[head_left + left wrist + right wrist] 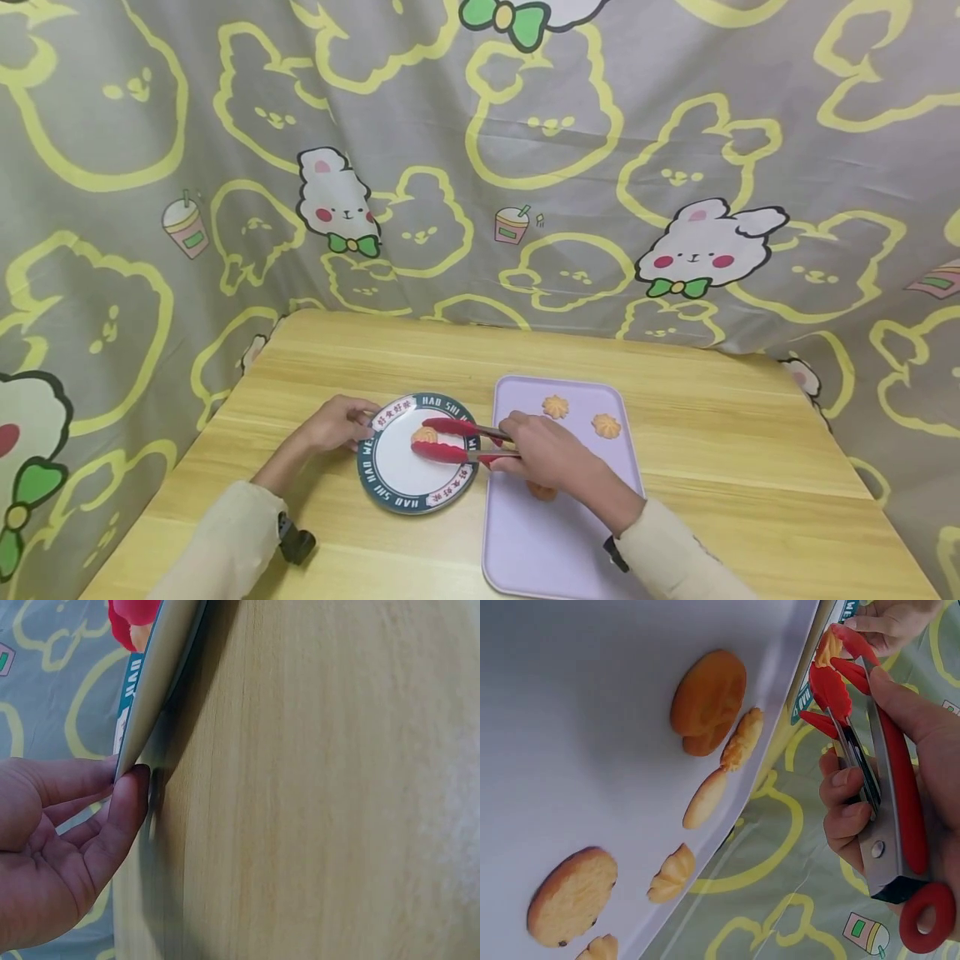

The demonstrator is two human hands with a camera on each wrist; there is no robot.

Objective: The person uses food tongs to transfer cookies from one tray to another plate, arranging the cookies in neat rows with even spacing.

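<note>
My left hand [336, 423] pinches the rim of a round white plate [372, 483] with a dark green lettered border. In the left wrist view, thumb and fingers grip the edge of the plate [154, 682], which is tilted up off the table. Red-tipped metal tongs [491, 432] are held in my right hand [551, 454]. Between the tong tips is a golden piped cookie [425, 435], over the plate's white middle; whether it touches the plate I cannot tell. The right wrist view shows my fingers wrapped round the tongs [892, 802].
Right of the plate lies a lilac tray [558, 550] with several cookies, among them a flower-shaped cookie [556, 407] and another flower-shaped cookie [607, 426]. A brown round cookie [709, 701] and an oval cookie [571, 896] lie on it too. Behind the wooden table [720, 467] hangs a patterned curtain [427, 108].
</note>
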